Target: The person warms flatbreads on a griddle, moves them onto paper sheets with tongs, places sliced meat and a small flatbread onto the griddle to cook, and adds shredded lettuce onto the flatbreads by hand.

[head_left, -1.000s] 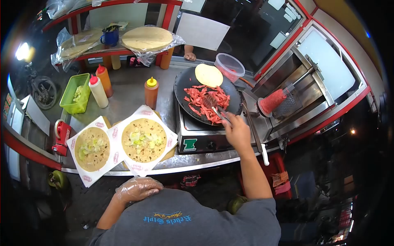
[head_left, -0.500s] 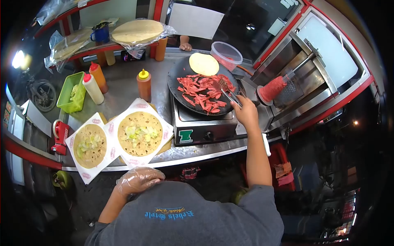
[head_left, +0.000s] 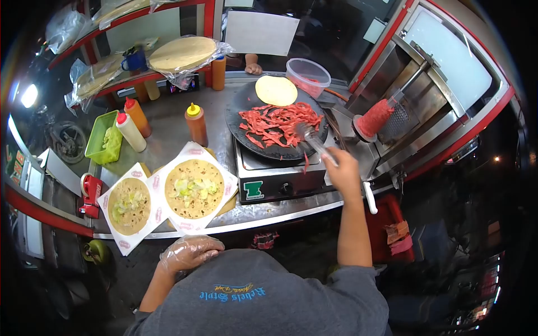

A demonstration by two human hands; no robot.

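Note:
My right hand grips metal tongs, whose blurred tips are at the right side of the red meat strips on the round black griddle. One strip hangs over the griddle's front edge. A plain tortilla lies at the back of the griddle. My left hand, in a clear plastic glove, rests near the counter's front edge with its fingers curled; whether anything is in them is hidden. Two tortillas with chopped lettuce, one left and one right, lie on white papers.
Sauce bottles and a green basket stand at the left. Behind the griddle is a clear tub, with another person's hand nearby. A meat spit stands right; a white-handled knife juts past the counter edge.
My right hand and the tongs have moved over the meat, and a strip now hangs at the griddle's front edge. The view has shifted slightly. My left hand stays near the counter edge.

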